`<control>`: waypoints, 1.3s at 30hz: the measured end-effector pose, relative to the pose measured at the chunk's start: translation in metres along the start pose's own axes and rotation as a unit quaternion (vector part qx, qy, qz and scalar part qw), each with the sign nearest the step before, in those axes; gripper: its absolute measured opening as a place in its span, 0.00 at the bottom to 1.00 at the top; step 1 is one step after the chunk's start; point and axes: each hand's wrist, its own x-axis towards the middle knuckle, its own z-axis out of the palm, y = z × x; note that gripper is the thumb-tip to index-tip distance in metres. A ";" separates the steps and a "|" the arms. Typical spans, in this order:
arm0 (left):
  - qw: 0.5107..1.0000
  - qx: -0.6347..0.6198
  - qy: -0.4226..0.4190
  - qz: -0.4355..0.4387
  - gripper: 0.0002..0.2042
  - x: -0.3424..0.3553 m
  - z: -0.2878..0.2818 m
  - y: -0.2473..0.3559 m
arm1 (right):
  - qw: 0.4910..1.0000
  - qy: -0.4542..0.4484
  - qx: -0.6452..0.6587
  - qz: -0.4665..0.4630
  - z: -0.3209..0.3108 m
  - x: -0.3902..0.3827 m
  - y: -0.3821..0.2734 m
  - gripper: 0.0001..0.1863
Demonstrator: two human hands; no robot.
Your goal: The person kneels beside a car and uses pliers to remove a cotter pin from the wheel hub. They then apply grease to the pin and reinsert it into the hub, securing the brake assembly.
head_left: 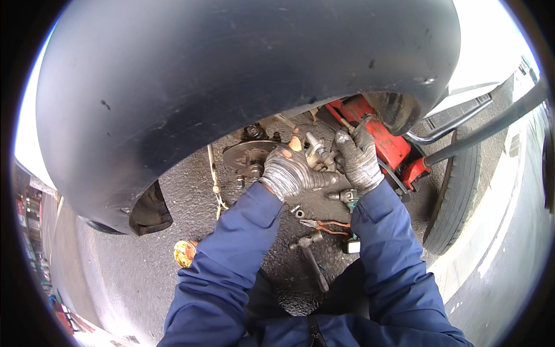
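Observation:
My left hand (pixel 290 169), in a worn grey glove with torn fingertips, is closed on a grey metal part (pixel 315 149) with a round stud end. Its thumb lies along the near side of the part. My right hand (pixel 359 160), gloved too, grips the same part from the right; its fingertips are partly hidden. Left of the hands is a rusty brake disc (pixel 245 155), partly covered by my left hand. A green cordless power tool (pixel 345 197) lies below my right hand, its body partly behind my sleeve.
A dark bumper (pixel 248 63) overhangs the work. The red floor jack (pixel 384 139) and a tyre (pixel 459 191) are on the right. Orange-handled pliers (pixel 330 225), a hammer (pixel 312 260), a socket (pixel 299 214), a greasy pot (pixel 185 253) and yellowish cord (pixel 215 180) are around me.

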 end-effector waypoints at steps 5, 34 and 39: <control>0.996 0.070 0.050 0.004 0.48 -0.007 -0.003 0.002 | 0.993 -0.037 -0.062 -0.095 -0.010 0.005 0.014 0.13; 0.884 -0.415 0.066 -0.206 0.28 0.012 -0.014 0.023 | 0.976 -0.174 -0.133 -0.012 -0.027 -0.045 0.009 0.16; 0.853 -0.468 0.107 -0.203 0.19 0.015 -0.013 0.020 | 0.922 -0.126 -0.350 -0.104 -0.002 -0.052 0.015 0.20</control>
